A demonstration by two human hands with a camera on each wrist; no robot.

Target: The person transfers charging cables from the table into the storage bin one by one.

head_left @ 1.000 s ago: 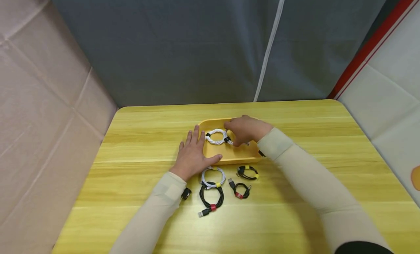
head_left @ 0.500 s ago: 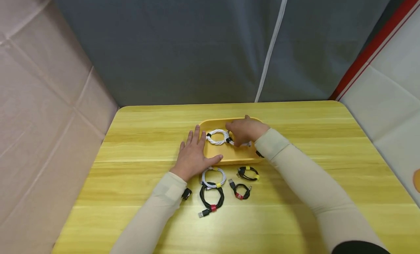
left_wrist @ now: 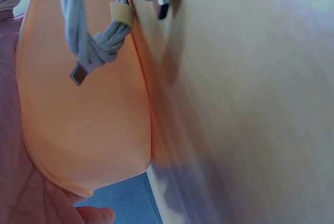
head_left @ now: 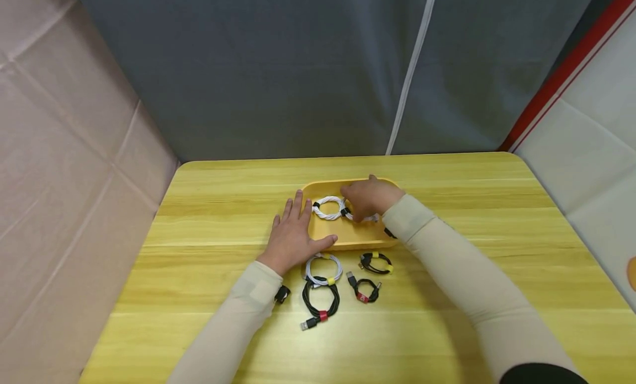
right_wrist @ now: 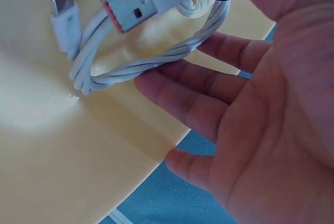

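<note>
A yellow tray [head_left: 348,239] stands mid-table. My left hand [head_left: 293,229] lies flat on the table against the tray's left side, thumb on its front rim; its palm [left_wrist: 18,192] shows in the left wrist view. My right hand [head_left: 366,204] reaches into the tray and pinches a white coiled cable [right_wrist: 151,51] at its black tie, fingers spread beneath the loop, the USB plug [right_wrist: 129,2] sticking out. A second white coil with black ties [head_left: 328,207] lies in the tray's left half.
In front of the tray lie a white coil with a yellow tie [head_left: 323,267], a black coil with a red tie [head_left: 320,300], and two small black coils [head_left: 375,261] [head_left: 366,289]. A grey curtain hangs behind the table.
My right hand has slid slightly left and back inside the tray with the white cable. The left hand and the cables on the table have stayed put.
</note>
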